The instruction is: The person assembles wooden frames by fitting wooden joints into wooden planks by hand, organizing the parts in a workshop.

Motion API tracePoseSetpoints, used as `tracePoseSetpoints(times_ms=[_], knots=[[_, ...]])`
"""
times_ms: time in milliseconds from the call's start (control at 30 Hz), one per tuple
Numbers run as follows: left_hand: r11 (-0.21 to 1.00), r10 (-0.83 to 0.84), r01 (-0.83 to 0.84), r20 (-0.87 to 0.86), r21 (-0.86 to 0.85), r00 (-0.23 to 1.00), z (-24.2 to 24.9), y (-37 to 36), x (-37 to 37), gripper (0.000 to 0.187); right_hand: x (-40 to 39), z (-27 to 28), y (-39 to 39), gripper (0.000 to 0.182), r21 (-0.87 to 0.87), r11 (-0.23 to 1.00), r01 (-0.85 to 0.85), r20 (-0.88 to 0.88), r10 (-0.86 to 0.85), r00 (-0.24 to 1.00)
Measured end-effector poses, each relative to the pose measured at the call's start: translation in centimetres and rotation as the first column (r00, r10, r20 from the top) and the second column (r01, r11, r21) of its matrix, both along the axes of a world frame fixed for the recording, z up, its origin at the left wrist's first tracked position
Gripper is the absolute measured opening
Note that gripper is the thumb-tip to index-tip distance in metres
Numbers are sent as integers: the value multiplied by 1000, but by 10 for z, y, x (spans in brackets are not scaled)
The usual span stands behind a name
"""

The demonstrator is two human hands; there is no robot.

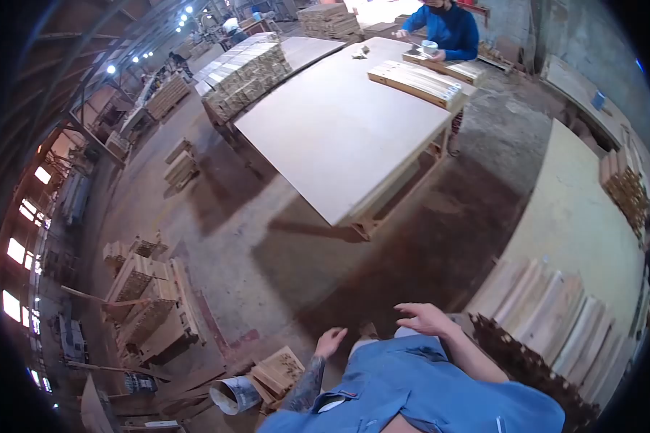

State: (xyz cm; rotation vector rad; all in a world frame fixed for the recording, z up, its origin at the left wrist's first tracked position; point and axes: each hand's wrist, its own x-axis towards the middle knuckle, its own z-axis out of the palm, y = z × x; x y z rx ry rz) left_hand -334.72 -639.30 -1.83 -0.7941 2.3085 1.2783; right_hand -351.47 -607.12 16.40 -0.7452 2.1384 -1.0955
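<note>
My left hand (331,343) hangs low in front of my body, its fingers slightly curled and apart with nothing in them. To its right, my right hand (422,319) reaches forward over my blue work shirt (397,375), fingers stretched out and holding nothing. Closest to the right hand is a large stack of wooden strips (549,310) along the right side. A bundle of short wooden boards (278,372) and a white bucket (235,395) lie on the floor beside my left forearm. Neither hand touches any of these.
A large pale-topped table (347,115) stands ahead, with wooden slats (415,81) on its far right. Behind it a person in a blue top (451,32) holds a white cup-like container (429,47). Wood stacks (152,307) lie left; a pale panel (570,202) extends right.
</note>
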Motion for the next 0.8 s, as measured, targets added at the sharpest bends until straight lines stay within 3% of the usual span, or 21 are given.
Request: tracePoseSetpoints(times_ms=[67,100,200,300,367,400,433,467,500,567,600,633,700,733,800], knots=[[974,-224,214,-225,-70,948,98,-3,-114,43,-35,12,-11,48,-48,966,255,19,-255,967],[968,-248,250,-329,-40,911,119,-2,-166,41,-53,14,-14,47,-41,929,367,49,-365,930],[931,-340,361,-464,-48,818,202,33,-310,33,-101,1,-16,47,-99,850,517,100,-508,855],[858,-481,492,-571,-149,665,227,68,-427,36,-152,-21,-9,47,-86,868,489,82,-483,872],[801,-570,524,-635,-289,522,227,94,-496,43,-191,-26,1,48,-33,860,509,105,-503,858],[763,-622,519,-660,-386,423,222,104,-530,48,-211,-18,9,48,13,894,449,24,-449,893],[723,-673,554,-600,-412,432,228,113,-562,59,-233,-15,20,49,62,919,389,-53,-386,921],[670,-726,589,-566,-452,391,230,121,-595,67,-251,-15,30,49,-24,906,423,-100,-423,901],[622,-776,579,-517,-527,362,227,128,-628,71,-272,-8,43,49,-53,888,456,17,-456,890],[522,-852,569,-418,-635,315,223,139,-697,78,-305,-6,69,48,-39,840,541,-116,-541,833],[469,-883,578,-367,-668,292,219,142,-729,82,-317,3,83,47,4,812,584,-233,-567,790],[428,-903,555,-345,-713,254,211,141,-760,84,-327,10,96,47,24,755,656,-230,-634,738],[358,-933,521,-312,-775,176,211,147,-829,88,-346,28,119,47,-24,611,791,-92,-789,607],[386,-900,540,-434,-748,43,232,158,-848,86,-347,31,129,46,-39,569,821,-126,-818,561],[154,-971,439,-217,-885,-98,168,112,-945,78,-343,23,141,46,-30,451,892,-206,-876,436]])
